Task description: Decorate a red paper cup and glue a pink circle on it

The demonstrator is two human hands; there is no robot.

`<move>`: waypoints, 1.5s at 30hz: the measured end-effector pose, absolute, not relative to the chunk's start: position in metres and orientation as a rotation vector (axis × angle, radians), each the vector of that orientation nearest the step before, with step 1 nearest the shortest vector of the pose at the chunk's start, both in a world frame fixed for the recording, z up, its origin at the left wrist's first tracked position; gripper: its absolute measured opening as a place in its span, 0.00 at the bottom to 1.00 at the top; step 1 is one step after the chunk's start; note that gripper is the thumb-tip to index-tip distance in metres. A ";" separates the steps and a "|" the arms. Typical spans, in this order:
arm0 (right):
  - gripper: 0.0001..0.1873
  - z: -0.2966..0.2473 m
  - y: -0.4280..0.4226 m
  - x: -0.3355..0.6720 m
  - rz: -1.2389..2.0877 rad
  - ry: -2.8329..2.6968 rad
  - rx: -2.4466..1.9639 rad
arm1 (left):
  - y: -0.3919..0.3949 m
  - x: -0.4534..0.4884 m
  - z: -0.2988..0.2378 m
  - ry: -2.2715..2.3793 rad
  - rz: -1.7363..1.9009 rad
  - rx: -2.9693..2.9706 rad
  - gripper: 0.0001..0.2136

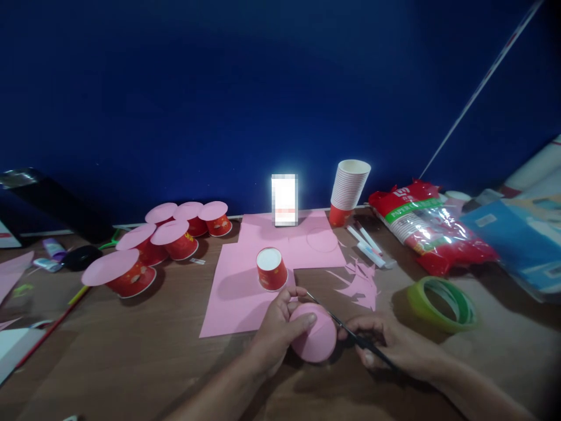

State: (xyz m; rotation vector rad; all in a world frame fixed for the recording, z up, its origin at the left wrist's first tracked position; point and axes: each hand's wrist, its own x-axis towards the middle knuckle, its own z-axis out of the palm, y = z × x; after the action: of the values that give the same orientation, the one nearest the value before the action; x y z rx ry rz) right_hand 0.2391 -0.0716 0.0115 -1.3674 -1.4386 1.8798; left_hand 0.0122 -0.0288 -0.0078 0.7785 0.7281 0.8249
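My left hand [280, 327] grips a round disc of pink paper [318, 345], thumb on top and fingers behind its far edge. In my right hand [390, 345] is a pair of dark-handled scissors [357, 336], their blades lying along the disc's upper right edge and pointing toward my left fingertips. Whether the blades are parted is hard to make out. Just beyond the disc, an upside-down red paper cup [272, 278] with a white base rests on a sheet of pink paper [232, 313]. Pink paper scraps [362, 283] lie to the right of the cup.
Several upturned red cups topped with pink discs [175, 245] stand at left. A stack of paper cups [349, 187], pens [368, 245], a red plastic pack of cups [432, 225], a tape roll [442, 304] and a blue box [521, 234] occupy the right. Behind is a blue partition [219, 105].
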 end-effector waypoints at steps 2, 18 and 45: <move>0.29 0.012 -0.072 0.239 1.890 -1.430 -1.372 | -0.029 0.012 -0.008 0.730 0.823 0.785 0.23; 0.27 0.007 -0.073 0.240 1.871 -1.429 -1.330 | -0.029 0.012 -0.012 0.718 0.835 0.789 0.23; 0.26 0.008 -0.073 0.240 1.870 -1.423 -1.349 | -0.029 0.012 -0.014 0.726 0.822 0.778 0.25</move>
State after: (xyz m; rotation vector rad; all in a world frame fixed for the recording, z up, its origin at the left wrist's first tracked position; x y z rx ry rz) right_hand 0.2403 -0.0731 0.0082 -1.3487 -1.4227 1.8700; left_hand 0.0116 -0.0293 -0.0140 0.7783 0.7263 0.8219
